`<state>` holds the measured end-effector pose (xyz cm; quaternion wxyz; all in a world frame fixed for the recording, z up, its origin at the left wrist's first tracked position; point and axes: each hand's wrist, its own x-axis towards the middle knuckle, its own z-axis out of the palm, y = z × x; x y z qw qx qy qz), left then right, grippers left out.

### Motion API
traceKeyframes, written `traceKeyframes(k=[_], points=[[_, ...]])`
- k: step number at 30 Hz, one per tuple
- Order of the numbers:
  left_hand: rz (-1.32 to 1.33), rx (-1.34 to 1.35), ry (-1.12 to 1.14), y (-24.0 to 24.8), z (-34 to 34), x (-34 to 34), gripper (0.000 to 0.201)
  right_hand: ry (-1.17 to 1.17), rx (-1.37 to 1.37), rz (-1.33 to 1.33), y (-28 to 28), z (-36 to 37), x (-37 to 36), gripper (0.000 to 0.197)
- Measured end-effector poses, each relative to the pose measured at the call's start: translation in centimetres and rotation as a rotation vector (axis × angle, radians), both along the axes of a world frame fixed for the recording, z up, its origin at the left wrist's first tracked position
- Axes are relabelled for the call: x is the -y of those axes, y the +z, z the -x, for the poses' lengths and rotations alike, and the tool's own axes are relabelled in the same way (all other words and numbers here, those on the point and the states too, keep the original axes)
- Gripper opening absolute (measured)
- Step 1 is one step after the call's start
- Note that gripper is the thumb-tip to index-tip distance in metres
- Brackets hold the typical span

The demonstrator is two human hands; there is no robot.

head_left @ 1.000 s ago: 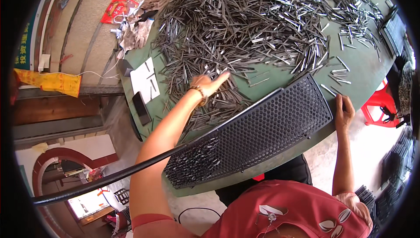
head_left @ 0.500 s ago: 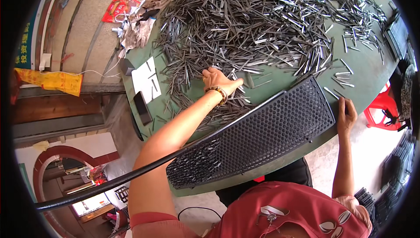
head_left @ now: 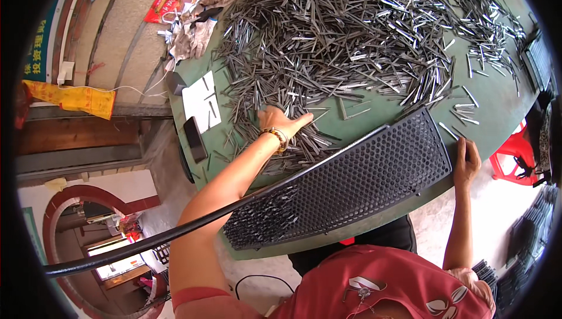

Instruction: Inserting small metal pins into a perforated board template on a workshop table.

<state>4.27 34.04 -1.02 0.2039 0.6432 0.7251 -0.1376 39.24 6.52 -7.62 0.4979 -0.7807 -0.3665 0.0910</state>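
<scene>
My left hand (head_left: pixel 280 122), with a beaded bracelet (head_left: pixel 276 135) at its wrist, reaches into a heap of thin dark strips (head_left: pixel 333 38). Its thumb stands out to the right, apart from the fingers, whose tips are partly lost among the strips. Just nearer to me, a long black tray full of round holes (head_left: pixel 357 172) lies aslant along the table's near edge. Strips are packed upright in its left end (head_left: pixel 260 219). Beside the tray's right end my right hand (head_left: pixel 467 164) is curled at the table edge; a loose strip (head_left: pixel 449 131) lies by its fingertips, and what it grips is unclear.
A black bar (head_left: pixel 146 250) crosses from the lower left toward the tray. On the green table's (head_left: pixel 497 125) left side lie white paper (head_left: pixel 201 102) and a phone (head_left: pixel 195 139). Beyond are work gloves (head_left: pixel 196 35). A red stool (head_left: pixel 510 164) stands at right.
My left hand has drawn left and slightly nearer over the strips. My right hand stays at the table edge. The whole view has shifted a little.
</scene>
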Motion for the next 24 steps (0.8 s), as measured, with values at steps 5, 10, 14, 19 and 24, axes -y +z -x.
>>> traceKeyframes(k=[5,10,14,19,24], points=[[0.077,0.023,0.092,1.0,-1.8,1.1,0.128,-0.009,-0.02,-0.026,-0.1,0.1,-0.2,0.014],[-0.02,-0.043,-0.043,-0.7,-1.7,2.7,0.117,-0.017,-0.039,-0.017,-0.1,0.1,-0.2,0.013],[-0.039,0.068,0.004,-0.4,-2.1,2.7,0.096,-0.028,-0.032,-0.024,-0.4,0.1,-0.1,0.013],[-0.153,0.157,0.056,-1.9,-0.9,1.8,0.075,-0.015,-0.032,-0.017,-0.1,0.0,0.0,0.015],[-0.338,0.207,-0.104,-3.6,2.4,-1.1,0.056,0.002,-0.004,-0.004,-0.3,0.0,-0.1,0.017]])
